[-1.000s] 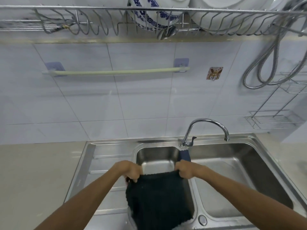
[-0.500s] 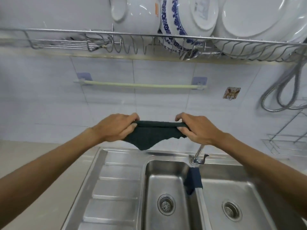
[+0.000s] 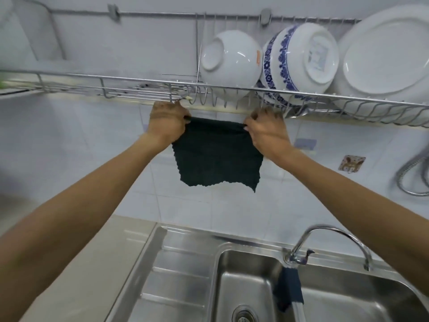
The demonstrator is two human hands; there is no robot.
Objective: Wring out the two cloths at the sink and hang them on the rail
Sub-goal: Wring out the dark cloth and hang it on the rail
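Observation:
A dark green cloth (image 3: 218, 156) hangs spread flat against the tiled wall, just below the dish rack. My left hand (image 3: 167, 120) grips its top left corner and my right hand (image 3: 267, 130) grips its top right corner. The pale green rail is almost wholly hidden behind the cloth and my hands; only its right bracket (image 3: 306, 144) shows. I cannot tell whether the cloth lies over the rail. A second, dark blue cloth (image 3: 289, 288) is draped over the divider between the two sink basins, below the tap.
A wire dish rack (image 3: 232, 94) runs just above my hands, holding a white bowl (image 3: 229, 59), a blue-patterned bowl (image 3: 299, 59) and a white plate (image 3: 385, 54). Below are the double steel sink (image 3: 243, 275), its tap (image 3: 325, 238) and drainboard (image 3: 171, 282). A shower hose (image 3: 411, 180) hangs at right.
Both hands have lifted the dark green cloth from the sink up to rail height under the dish rack. The cloth now hangs spread out. The view has tilted upward.

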